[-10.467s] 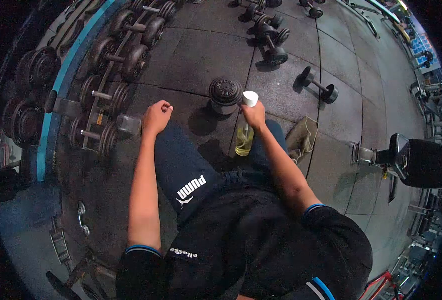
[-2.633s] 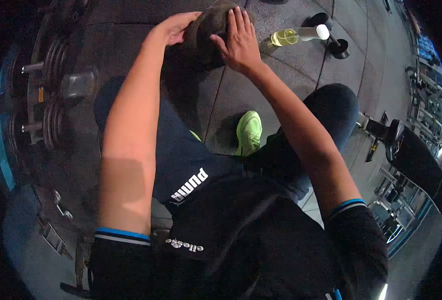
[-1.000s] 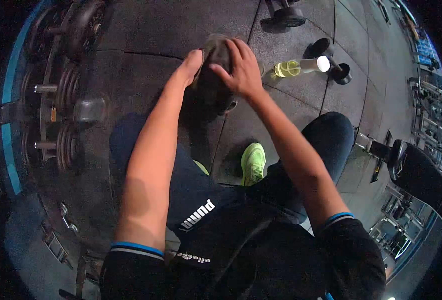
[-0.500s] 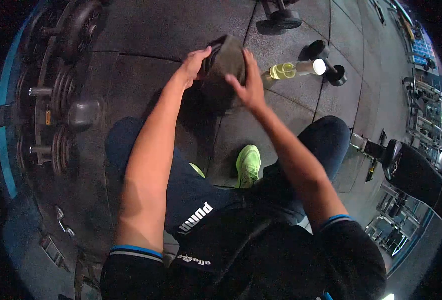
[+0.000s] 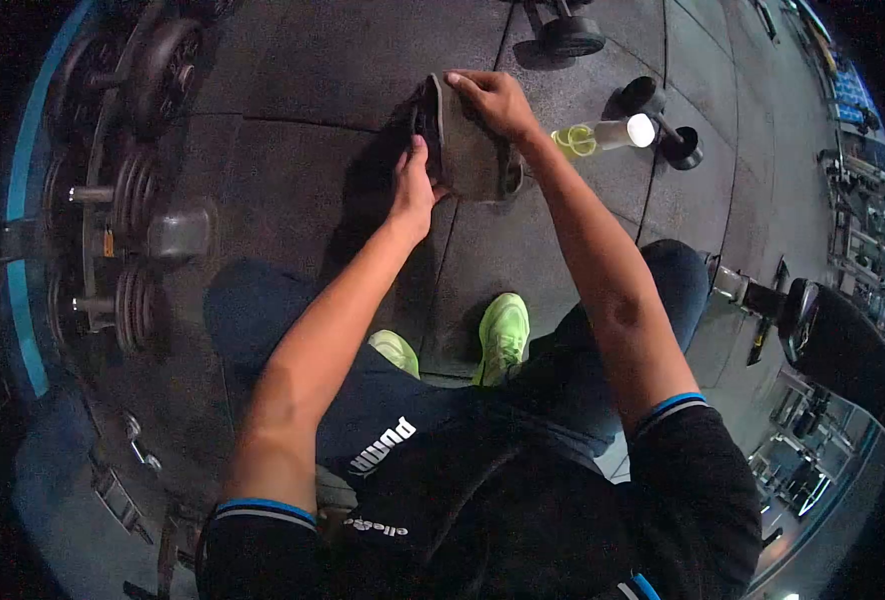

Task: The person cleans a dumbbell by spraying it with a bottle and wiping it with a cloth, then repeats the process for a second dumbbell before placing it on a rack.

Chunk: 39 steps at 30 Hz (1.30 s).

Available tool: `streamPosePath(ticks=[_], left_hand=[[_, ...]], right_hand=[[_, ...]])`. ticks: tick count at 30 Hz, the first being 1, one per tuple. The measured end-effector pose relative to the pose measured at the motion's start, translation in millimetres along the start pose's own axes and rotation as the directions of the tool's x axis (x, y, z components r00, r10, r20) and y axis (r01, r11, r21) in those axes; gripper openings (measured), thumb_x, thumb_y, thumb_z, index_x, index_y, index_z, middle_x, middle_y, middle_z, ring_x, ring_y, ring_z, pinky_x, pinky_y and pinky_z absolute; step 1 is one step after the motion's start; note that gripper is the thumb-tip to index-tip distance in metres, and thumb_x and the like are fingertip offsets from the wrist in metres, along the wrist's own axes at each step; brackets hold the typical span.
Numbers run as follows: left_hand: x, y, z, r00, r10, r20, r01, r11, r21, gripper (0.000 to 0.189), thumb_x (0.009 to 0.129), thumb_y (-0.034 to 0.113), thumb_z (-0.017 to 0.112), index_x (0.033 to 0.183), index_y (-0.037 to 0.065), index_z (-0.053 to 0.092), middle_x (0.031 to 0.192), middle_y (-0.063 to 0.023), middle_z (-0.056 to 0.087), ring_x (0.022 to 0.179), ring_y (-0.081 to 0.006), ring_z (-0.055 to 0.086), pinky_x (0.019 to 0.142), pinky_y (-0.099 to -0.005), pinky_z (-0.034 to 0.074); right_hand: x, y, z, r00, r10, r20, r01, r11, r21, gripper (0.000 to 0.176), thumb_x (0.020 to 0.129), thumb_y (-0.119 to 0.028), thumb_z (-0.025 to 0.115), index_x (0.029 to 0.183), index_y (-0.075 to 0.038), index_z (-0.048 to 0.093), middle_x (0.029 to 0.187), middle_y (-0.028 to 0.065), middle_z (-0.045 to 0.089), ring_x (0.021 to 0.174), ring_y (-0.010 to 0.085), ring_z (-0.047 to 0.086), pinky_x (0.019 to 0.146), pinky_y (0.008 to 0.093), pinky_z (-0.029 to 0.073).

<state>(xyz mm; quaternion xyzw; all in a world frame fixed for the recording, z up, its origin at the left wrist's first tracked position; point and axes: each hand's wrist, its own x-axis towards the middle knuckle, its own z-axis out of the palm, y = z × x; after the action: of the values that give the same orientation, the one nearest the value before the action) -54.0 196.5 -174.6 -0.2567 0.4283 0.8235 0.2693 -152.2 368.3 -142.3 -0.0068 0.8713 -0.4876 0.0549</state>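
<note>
I hold a brownish-grey, broad-faced thing (image 5: 475,155) with a dark, raised edge out in front of me, above the floor mats. Its exact kind does not show. My left hand (image 5: 415,188) grips its near left side, thumb up along the dark edge and fingers passing underneath. At the top, my right hand (image 5: 501,105) has its thumb over the upper edge, its other fingers folded and partly hidden. Just right of my right wrist is a clear bottle (image 5: 603,136) with yellow-green liquid and a white cap.
Dumbbells (image 5: 681,150) lie beyond the bottle, with another dumbbell (image 5: 571,38) at the top. Weight plates (image 5: 135,300) hang on a rack at the left. A padded bench (image 5: 838,345) stands at the right. My green shoes (image 5: 504,335) rest on the dark floor mats (image 5: 303,80).
My left hand has slid down to the thing's lower left side. My right hand has moved up onto its top edge. The thing has turned, showing more of its broad face.
</note>
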Motion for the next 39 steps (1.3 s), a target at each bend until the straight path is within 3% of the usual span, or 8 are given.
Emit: streamPosePath(ticks=[8, 14, 24, 29, 31, 36, 37, 39], left_hand=[[13.4, 11.1, -3.7, 0.986, 0.138, -0.092, -0.112, 0.963, 0.244, 0.089, 0.103, 0.058, 0.044, 0.160, 0.000, 0.008, 0.168, -0.0195, 0.013, 0.154, -0.0311, 0.015, 0.124, -0.0430, 0.018], [4.5, 10.9, 7.4, 0.964, 0.222, -0.147, -0.176, 0.946, 0.271, 0.090, 0.104, 0.059, 0.041, 0.160, -0.003, 0.009, 0.167, -0.0217, 0.015, 0.154, -0.0325, 0.018, 0.124, -0.0417, 0.018], [20.2, 0.8, -2.2, 0.962, 0.257, -0.095, -0.219, 0.929, 0.297, 0.096, 0.103, 0.061, 0.043, 0.159, -0.006, 0.003, 0.168, -0.0211, 0.008, 0.155, -0.0297, 0.012, 0.125, -0.0410, 0.013], [-7.9, -16.9, 22.3, 0.990, 0.141, 0.006, -0.137, 0.950, 0.279, 0.091, 0.103, 0.062, 0.037, 0.158, -0.005, 0.008, 0.167, -0.0219, 0.012, 0.155, -0.0324, 0.013, 0.125, -0.0405, 0.014], [12.0, -41.8, 11.2, 0.964, 0.137, 0.230, -0.219, 0.896, 0.385, 0.080, 0.106, 0.052, 0.040, 0.154, -0.009, 0.019, 0.163, -0.0234, 0.026, 0.152, -0.0354, 0.023, 0.122, -0.0426, 0.022], [-1.7, 5.8, 27.3, 0.937, 0.347, 0.044, -0.258, 0.600, 0.757, 0.092, 0.084, 0.025, 0.074, 0.145, -0.011, 0.017, 0.145, -0.0372, 0.036, 0.139, -0.0452, 0.038, 0.117, -0.0476, 0.030], [-0.1, 12.5, 26.2, 0.774, 0.620, 0.129, -0.450, 0.395, 0.801, 0.096, 0.083, 0.029, 0.078, 0.149, 0.000, 0.014, 0.149, -0.0331, 0.039, 0.137, -0.0497, 0.042, 0.113, -0.0499, 0.036], [0.4, 46.4, 14.6, 0.714, 0.550, 0.433, -0.550, 0.057, 0.833, 0.112, 0.077, 0.030, 0.082, 0.155, 0.000, 0.009, 0.158, -0.0298, 0.027, 0.144, -0.0463, 0.034, 0.118, -0.0485, 0.032]], right_hand=[[-87.6, 18.0, 47.3, 0.902, 0.030, -0.431, -0.017, 0.999, 0.035, 0.072, 0.090, -0.036, 0.076, 0.147, -0.002, 0.048, 0.143, 0.0191, 0.055, 0.132, 0.0298, 0.054, 0.110, 0.0368, 0.041], [-37.0, -9.1, 16.6, 0.985, 0.133, -0.112, -0.111, 0.976, 0.185, 0.050, 0.093, -0.034, 0.072, 0.129, 0.000, 0.066, 0.135, 0.0184, 0.063, 0.130, 0.0252, 0.057, 0.108, 0.0343, 0.043], [-124.8, -7.3, 80.7, 0.837, 0.008, -0.548, 0.010, 1.000, 0.029, 0.057, 0.106, -0.030, 0.047, 0.154, -0.003, 0.037, 0.161, 0.0212, 0.033, 0.150, 0.0345, 0.031, 0.122, 0.0396, 0.022], [-49.4, 7.2, 25.4, 0.931, 0.104, -0.349, -0.008, 0.964, 0.265, 0.050, 0.107, -0.038, 0.045, 0.138, -0.002, 0.060, 0.134, 0.0189, 0.064, 0.124, 0.0254, 0.059, 0.108, 0.0341, 0.041], [-24.2, 24.5, 9.5, 0.955, 0.132, -0.266, -0.032, 0.936, 0.350, 0.045, 0.106, -0.038, 0.051, 0.128, -0.002, 0.068, 0.116, 0.0102, 0.072, 0.107, 0.0160, 0.064, 0.097, 0.0289, 0.047], [-15.8, 32.1, 6.4, 0.934, 0.107, -0.342, -0.023, 0.971, 0.240, 0.041, 0.102, -0.034, 0.058, 0.119, 0.001, 0.072, 0.111, 0.0124, 0.074, 0.100, 0.0194, 0.068, 0.091, 0.0307, 0.051], [-18.7, 30.7, 9.7, 0.913, 0.091, -0.397, -0.012, 0.980, 0.197, 0.040, 0.101, -0.033, 0.060, 0.115, 0.002, 0.073, 0.109, 0.0140, 0.075, 0.098, 0.0216, 0.070, 0.089, 0.0318, 0.052], [-37.0, 24.5, 19.4, 0.830, -0.113, -0.547, 0.092, 0.994, -0.066, 0.038, 0.101, -0.029, 0.058, 0.122, 0.000, 0.070, 0.123, 0.0180, 0.069, 0.112, 0.0314, 0.065, 0.098, 0.0375, 0.049]])
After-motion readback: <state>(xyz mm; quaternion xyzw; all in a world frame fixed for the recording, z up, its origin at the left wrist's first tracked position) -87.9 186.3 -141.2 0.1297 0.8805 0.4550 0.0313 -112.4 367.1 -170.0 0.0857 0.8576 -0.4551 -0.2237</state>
